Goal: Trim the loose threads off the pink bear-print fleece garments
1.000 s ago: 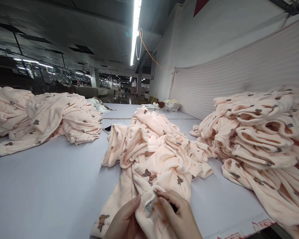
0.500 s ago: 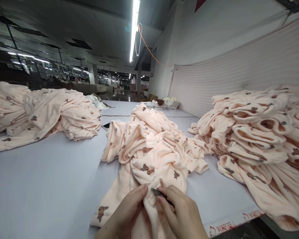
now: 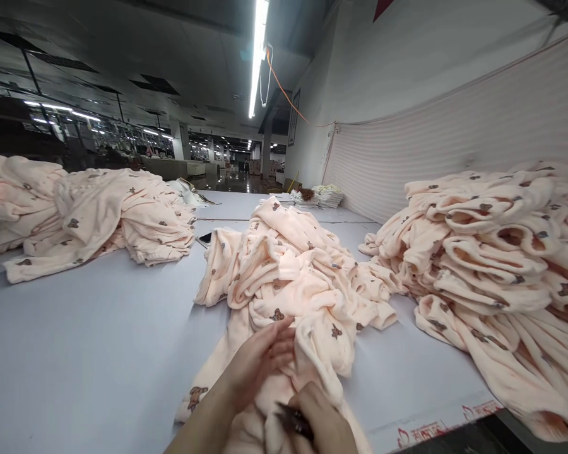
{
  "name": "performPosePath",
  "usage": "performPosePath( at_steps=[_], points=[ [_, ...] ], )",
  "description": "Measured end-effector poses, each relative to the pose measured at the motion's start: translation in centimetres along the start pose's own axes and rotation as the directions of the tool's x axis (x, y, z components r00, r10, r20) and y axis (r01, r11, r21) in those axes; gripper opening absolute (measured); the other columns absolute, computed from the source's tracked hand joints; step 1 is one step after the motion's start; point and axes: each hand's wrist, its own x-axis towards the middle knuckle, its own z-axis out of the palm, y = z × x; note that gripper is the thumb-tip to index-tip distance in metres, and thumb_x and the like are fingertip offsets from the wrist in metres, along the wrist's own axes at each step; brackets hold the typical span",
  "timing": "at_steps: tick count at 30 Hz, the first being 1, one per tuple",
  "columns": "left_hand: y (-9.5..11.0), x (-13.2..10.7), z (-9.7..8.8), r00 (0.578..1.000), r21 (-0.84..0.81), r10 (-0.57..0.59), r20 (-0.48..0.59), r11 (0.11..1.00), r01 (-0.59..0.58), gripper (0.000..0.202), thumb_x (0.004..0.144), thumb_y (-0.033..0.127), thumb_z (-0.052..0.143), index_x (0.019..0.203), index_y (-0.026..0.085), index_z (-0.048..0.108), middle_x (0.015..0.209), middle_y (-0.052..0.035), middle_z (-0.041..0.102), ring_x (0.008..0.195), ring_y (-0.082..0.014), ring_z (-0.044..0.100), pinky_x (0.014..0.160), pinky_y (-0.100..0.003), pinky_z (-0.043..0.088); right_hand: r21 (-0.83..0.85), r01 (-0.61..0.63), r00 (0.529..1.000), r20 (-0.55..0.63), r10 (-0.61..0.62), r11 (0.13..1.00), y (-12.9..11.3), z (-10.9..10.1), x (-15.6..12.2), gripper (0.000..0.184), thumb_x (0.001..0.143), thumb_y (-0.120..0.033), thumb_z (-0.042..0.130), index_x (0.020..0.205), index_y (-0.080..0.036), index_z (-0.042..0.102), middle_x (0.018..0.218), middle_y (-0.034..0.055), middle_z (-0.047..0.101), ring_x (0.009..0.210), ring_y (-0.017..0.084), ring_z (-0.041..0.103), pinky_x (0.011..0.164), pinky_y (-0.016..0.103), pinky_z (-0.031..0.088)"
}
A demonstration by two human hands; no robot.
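Note:
A pale pink fleece garment (image 3: pixel 319 299) with brown bear prints lies bunched on the table in front of me. My left hand (image 3: pixel 262 356) rests against its near folds, fingers stretched out and thumb apart, with no cloth pinched between them. Close to the table's front, my right hand (image 3: pixel 324 419) is closed around small dark thread snips (image 3: pixel 293 421), slightly blurred, whose blades point left over the cloth. The part of the garment below both hands is partly covered by them.
More of the same fleece is heaped in a left pile (image 3: pixel 137 214) and a tall right pile (image 3: pixel 492 252). A phone (image 3: pixel 205 239) lies just left of the middle garment. White bundles (image 3: pixel 327 196) sit at the far end of the white table (image 3: pixel 99 353).
My left hand has let go of the pinched fold and opened, moving slightly up. My right hand has drawn down toward me with the snips, away from the fold.

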Motion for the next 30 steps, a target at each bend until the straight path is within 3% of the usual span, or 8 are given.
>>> performPosePath(
  at_steps=[3, 6, 8, 11, 14, 16, 22, 30],
  points=[
    [-1.4, -3.1, -0.9, 0.940, 0.443, 0.239, -0.244, 0.890, -0.111, 0.022, 0.083, 0.041, 0.059, 0.077, 0.019, 0.060, 0.070, 0.0016, 0.058, 0.070, -0.0145, 0.054, 0.066, -0.023, 0.041, 0.553, -0.146, 0.986, 0.018, 0.164, 0.820, -0.2, -2.4, 2.3, 0.013, 0.084, -0.031, 0.055, 0.085, -0.020, 0.061, 0.082, 0.0027, 0.064, 0.079, 0.019, 0.063, 0.073, 0.027, 0.050],
    [-4.4, -4.3, -0.7, 0.953, 0.626, 0.275, -0.130, 0.768, -0.136, 0.028, 0.076, 0.048, 0.064, 0.074, 0.020, 0.056, 0.061, 0.0037, 0.053, 0.058, -0.0140, 0.049, 0.055, -0.023, 0.035, 0.837, -0.251, 0.960, 0.150, 0.237, 0.486, -0.9, -3.9, 3.4, 0.022, 0.081, -0.038, 0.063, 0.093, -0.020, 0.061, 0.088, 0.0025, 0.066, 0.088, 0.020, 0.063, 0.081, 0.030, 0.049],
    [-6.2, -3.9, -0.2, 0.954, 0.573, 0.297, -0.031, 0.788, -0.226, 0.026, 0.072, 0.042, 0.069, 0.080, 0.020, 0.056, 0.071, 0.0011, 0.059, 0.065, -0.0157, 0.053, 0.059, -0.024, 0.037, 0.868, -0.229, 0.960, 0.127, 0.249, 0.441, -1.1, -4.2, 3.4, 0.022, 0.078, -0.038, 0.066, 0.091, -0.021, 0.060, 0.087, 0.0017, 0.066, 0.088, 0.021, 0.063, 0.082, 0.030, 0.048],
    [-7.2, -3.1, 0.5, 0.922, 0.480, 0.384, -0.039, 0.817, -0.320, 0.016, 0.078, 0.033, 0.061, 0.077, 0.021, 0.050, 0.072, 0.0024, 0.052, 0.068, -0.0146, 0.049, 0.063, -0.023, 0.037, 0.754, -0.128, 0.968, -0.048, 0.248, 0.644, -0.7, -4.9, 3.0, 0.018, 0.082, -0.038, 0.061, 0.089, -0.022, 0.058, 0.083, 0.0006, 0.063, 0.084, 0.019, 0.062, 0.078, 0.028, 0.049],
    [-7.0, -3.1, 0.5, 0.883, 0.472, 0.467, -0.048, 0.790, -0.392, 0.008, 0.079, 0.022, 0.055, 0.083, 0.023, 0.049, 0.073, 0.0041, 0.045, 0.066, -0.0129, 0.044, 0.061, -0.022, 0.036, 0.401, -0.116, 0.976, -0.124, 0.179, 0.909, 0.0, -6.3, 2.4, 0.008, 0.084, -0.029, 0.053, 0.082, -0.022, 0.057, 0.076, -0.0001, 0.060, 0.071, 0.017, 0.059, 0.066, 0.025, 0.048],
    [-6.7, -3.5, 0.6, 0.863, 0.487, 0.503, -0.040, 0.764, -0.423, 0.016, 0.074, 0.015, 0.054, 0.086, 0.023, 0.049, 0.076, 0.0035, 0.047, 0.067, -0.0134, 0.045, 0.063, -0.022, 0.038, 0.168, -0.110, 0.985, -0.113, 0.130, 0.980, -0.1, -7.2, 2.0, 0.008, 0.082, -0.022, 0.050, 0.080, -0.023, 0.058, 0.080, 0.0008, 0.060, 0.070, 0.017, 0.059, 0.063, 0.024, 0.048],
    [-6.3, -4.0, 1.1, 0.826, 0.583, 0.559, -0.071, 0.696, -0.421, 0.023, 0.067, 0.007, 0.052, 0.082, 0.025, 0.051, 0.074, 0.0030, 0.050, 0.068, -0.0154, 0.048, 0.063, -0.024, 0.039, -0.107, 0.032, 0.999, -0.013, -0.033, 0.994, -2.4, -8.1, 1.0, 0.027, 0.083, -0.024, 0.056, 0.109, -0.029, 0.061, 0.096, 0.0012, 0.063, 0.078, 0.016, 0.067, 0.067, 0.021, 0.052],
    [-5.8, -3.7, 1.0, 0.866, 0.587, 0.491, -0.087, 0.728, -0.354, 0.029, 0.059, 0.006, 0.051, 0.081, 0.023, 0.054, 0.075, 0.0027, 0.054, 0.070, -0.0165, 0.051, 0.065, -0.024, 0.040, -0.267, 0.058, 0.997, 0.058, -0.044, 0.962, -2.6, -8.2, 1.9, 0.020, 0.086, -0.023, 0.053, 0.100, -0.030, 0.065, 0.091, 0.0006, 0.067, 0.076, 0.017, 0.068, 0.062, 0.021, 0.050]
  ],
)
